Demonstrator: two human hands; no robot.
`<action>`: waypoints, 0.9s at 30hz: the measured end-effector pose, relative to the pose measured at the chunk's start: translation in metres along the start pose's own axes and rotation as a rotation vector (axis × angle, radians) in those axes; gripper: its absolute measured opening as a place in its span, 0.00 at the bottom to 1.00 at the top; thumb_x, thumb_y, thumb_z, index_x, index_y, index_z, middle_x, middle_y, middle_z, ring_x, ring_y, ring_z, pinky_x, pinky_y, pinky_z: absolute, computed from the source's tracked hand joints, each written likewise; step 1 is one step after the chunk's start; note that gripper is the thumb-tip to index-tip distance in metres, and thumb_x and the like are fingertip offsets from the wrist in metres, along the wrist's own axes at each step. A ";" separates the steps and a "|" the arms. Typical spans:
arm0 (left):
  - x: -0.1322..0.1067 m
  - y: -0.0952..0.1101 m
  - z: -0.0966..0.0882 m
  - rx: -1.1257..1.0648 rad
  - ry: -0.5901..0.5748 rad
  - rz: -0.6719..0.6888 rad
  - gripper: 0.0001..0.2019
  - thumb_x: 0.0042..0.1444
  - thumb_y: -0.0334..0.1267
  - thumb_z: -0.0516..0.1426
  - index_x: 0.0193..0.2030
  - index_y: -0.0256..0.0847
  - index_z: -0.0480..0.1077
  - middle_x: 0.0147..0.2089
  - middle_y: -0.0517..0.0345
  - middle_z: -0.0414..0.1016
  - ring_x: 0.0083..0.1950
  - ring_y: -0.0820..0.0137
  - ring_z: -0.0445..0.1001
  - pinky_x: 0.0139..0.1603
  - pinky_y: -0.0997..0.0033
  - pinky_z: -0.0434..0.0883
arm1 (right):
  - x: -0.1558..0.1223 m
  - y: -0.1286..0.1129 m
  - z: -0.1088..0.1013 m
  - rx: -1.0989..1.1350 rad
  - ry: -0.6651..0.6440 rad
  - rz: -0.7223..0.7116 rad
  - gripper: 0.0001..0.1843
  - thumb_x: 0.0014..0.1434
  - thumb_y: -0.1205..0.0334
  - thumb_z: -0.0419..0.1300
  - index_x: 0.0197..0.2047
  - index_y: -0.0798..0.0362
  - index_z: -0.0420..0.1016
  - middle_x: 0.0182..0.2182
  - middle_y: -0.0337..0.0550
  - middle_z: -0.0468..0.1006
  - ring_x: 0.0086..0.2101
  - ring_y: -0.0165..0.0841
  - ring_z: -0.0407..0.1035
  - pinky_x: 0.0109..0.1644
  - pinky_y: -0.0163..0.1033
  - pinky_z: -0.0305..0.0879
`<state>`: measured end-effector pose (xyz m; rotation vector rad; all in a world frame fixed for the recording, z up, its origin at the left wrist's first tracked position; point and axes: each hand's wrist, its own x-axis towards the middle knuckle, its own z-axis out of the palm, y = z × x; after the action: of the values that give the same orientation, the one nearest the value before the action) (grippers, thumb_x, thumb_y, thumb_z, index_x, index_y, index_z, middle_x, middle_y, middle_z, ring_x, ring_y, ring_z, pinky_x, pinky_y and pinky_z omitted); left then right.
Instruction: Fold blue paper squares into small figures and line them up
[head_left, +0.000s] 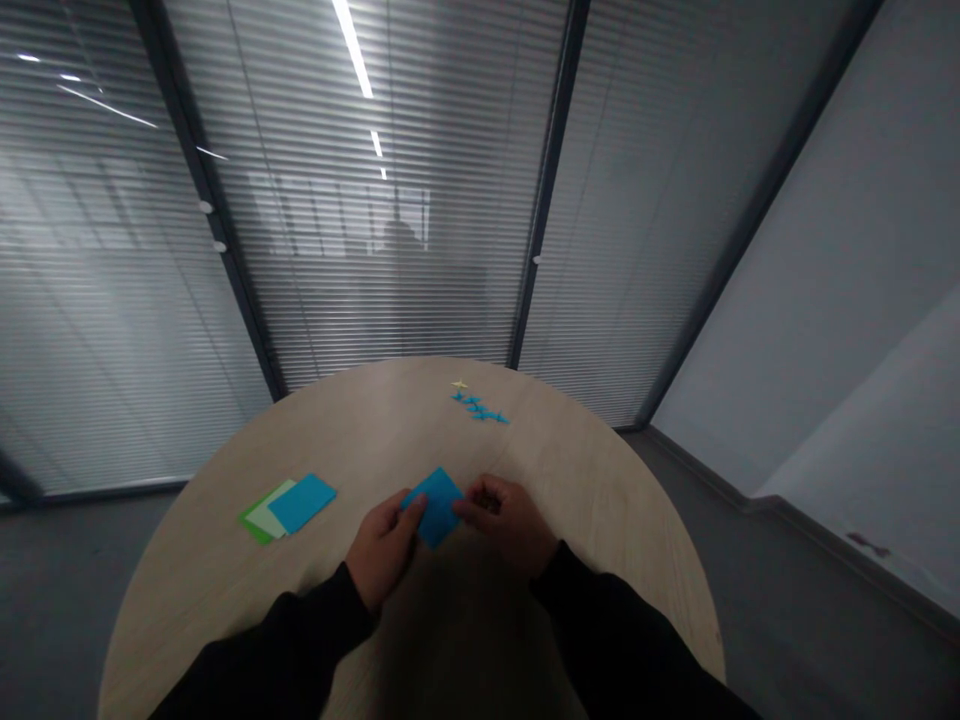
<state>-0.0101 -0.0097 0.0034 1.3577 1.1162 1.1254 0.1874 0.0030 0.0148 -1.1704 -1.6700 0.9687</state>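
A blue square sheet of paper (439,505) is held just above the round wooden table (375,440), tilted like a diamond. My left hand (384,548) pinches its left corner with thumb and fingers closed. My right hand (504,520) grips its right edge, fingers curled. Both arms wear black sleeves.
A small stack of paper sheets (289,506), blue over pale green and bright green, lies left of my hands. Several small folded blue paper shapes (480,408) and one yellow shape (459,384) sit at the table's far edge. Glass walls with blinds stand beyond the table.
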 end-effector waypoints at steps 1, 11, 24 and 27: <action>0.001 -0.002 -0.001 -0.010 -0.012 -0.016 0.22 0.58 0.59 0.57 0.32 0.39 0.71 0.21 0.65 0.64 0.20 0.75 0.60 0.21 0.76 0.56 | -0.001 -0.001 0.000 -0.015 0.020 -0.044 0.13 0.56 0.53 0.66 0.32 0.53 0.69 0.25 0.36 0.71 0.26 0.29 0.64 0.30 0.34 0.60; 0.002 0.007 -0.002 -0.151 -0.049 -0.066 0.26 0.55 0.58 0.60 0.50 0.38 0.71 0.24 0.63 0.71 0.21 0.74 0.66 0.22 0.76 0.59 | 0.000 -0.003 -0.001 -0.192 -0.090 -0.488 0.12 0.62 0.68 0.57 0.46 0.49 0.79 0.42 0.45 0.78 0.35 0.32 0.71 0.36 0.35 0.67; 0.006 0.005 -0.010 0.160 -0.071 0.255 0.13 0.57 0.42 0.61 0.47 0.41 0.74 0.47 0.49 0.79 0.43 0.63 0.77 0.42 0.64 0.71 | 0.000 -0.004 -0.007 0.111 -0.018 -0.184 0.10 0.60 0.55 0.63 0.39 0.52 0.80 0.36 0.42 0.77 0.35 0.32 0.71 0.36 0.36 0.65; 0.007 0.002 -0.011 0.139 -0.049 0.295 0.07 0.58 0.42 0.60 0.37 0.41 0.73 0.52 0.48 0.78 0.50 0.61 0.76 0.48 0.61 0.71 | -0.001 -0.004 -0.005 0.125 -0.064 -0.101 0.12 0.59 0.52 0.64 0.38 0.53 0.77 0.31 0.39 0.73 0.26 0.28 0.64 0.28 0.33 0.58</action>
<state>-0.0194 -0.0012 0.0067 1.6910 0.9946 1.2338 0.1905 0.0014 0.0202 -0.9735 -1.6766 1.0403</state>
